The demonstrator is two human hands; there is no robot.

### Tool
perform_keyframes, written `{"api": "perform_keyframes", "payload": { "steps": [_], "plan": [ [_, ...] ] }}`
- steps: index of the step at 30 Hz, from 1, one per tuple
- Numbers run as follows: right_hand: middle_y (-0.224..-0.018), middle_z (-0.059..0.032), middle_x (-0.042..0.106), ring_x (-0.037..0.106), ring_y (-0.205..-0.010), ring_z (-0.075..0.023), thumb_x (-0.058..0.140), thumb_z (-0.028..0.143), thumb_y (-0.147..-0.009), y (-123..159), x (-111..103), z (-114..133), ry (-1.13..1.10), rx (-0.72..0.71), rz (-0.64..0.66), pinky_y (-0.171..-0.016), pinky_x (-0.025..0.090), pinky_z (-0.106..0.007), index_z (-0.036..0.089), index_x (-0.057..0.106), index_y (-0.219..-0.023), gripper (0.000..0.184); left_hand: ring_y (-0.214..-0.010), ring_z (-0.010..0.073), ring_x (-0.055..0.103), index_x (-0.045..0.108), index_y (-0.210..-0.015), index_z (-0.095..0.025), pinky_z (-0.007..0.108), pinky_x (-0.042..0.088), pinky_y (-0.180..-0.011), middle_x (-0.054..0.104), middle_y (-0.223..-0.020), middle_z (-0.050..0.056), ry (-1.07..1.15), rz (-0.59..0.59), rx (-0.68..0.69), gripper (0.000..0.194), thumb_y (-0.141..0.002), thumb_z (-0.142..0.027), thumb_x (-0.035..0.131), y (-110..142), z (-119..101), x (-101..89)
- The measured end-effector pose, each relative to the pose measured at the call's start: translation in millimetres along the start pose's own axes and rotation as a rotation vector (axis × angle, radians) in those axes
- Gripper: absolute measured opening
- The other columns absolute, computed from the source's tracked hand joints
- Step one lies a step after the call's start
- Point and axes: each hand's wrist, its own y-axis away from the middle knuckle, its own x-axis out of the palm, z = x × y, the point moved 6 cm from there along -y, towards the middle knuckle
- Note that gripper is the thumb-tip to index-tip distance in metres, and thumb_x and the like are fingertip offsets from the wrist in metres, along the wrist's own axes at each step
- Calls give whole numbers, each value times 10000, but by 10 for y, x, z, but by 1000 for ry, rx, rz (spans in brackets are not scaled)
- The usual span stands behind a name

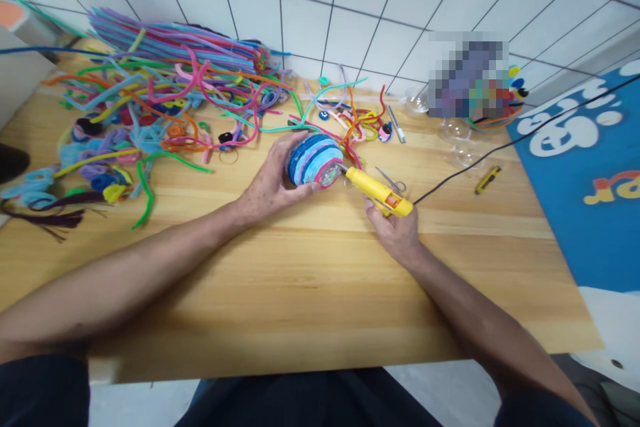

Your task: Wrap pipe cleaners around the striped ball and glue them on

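My left hand (276,177) is wrapped round a ball (314,159) banded in dark blue, light blue, purple and pink fuzzy stems. The ball is tilted, so its pinkish end with a greyish, clear-looking patch faces right. In my right hand (396,230) is a yellow glue gun (379,192), its nozzle pointing left at that end of the ball. Whether the tip touches the surface I cannot tell. A pair of scissors (393,180) lies on the table just behind the glue gun.
Tangled pipe cleaners (150,120) cover the back left of the wooden table (310,307), with a bundle of straight ones (185,43) by the tiled wall. Clear plastic balls (467,153), a yellow cutter (487,180) and a black cord (480,157) lie on the right.
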Motion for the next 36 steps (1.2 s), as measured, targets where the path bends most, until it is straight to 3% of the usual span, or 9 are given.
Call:
{"api": "perform_keyframes", "payload": {
  "steps": [14, 19, 23, 36],
  "plan": [
    [-827, -30, 782, 773, -758, -248, 746, 429, -997, 17, 41, 99, 35, -83, 41, -788, 708, -424, 298, 737, -919, 153, -1681, 422, 554, 455, -1748, -352, 662, 438, -1449, 554, -1769, 169, 13, -5, 6, 985, -945, -619, 960, -3, 9, -1],
    [-774, -9, 757, 741, -691, -230, 741, 384, -980, 12, -6, 104, 25, -70, 25, -730, 691, -395, 292, 781, -999, 102, -1685, 416, 550, 436, -1756, -342, 663, 440, -1447, 545, -1772, 177, 20, 1, 4, 972, -969, -608, 941, 8, 8, 3],
    [-765, -11, 777, 768, -689, -253, 738, 361, -954, -16, -36, 39, 32, -30, -5, -708, 697, -410, 286, 829, -1123, 207, -1687, 413, 546, 444, -1748, -334, 659, 439, -1448, 542, -1780, 177, 19, -3, -30, 975, -964, -645, 934, 13, 27, -4],
    [-773, -18, 767, 777, -719, -258, 728, 378, -971, 11, 20, 26, 12, -31, 14, -732, 705, -437, 296, 765, -941, 94, -1699, 420, 533, 438, -1760, -351, 668, 433, -1454, 539, -1786, 173, 5, 13, -7, 976, -968, -626, 937, 2, -1, -6]
  ]
}}
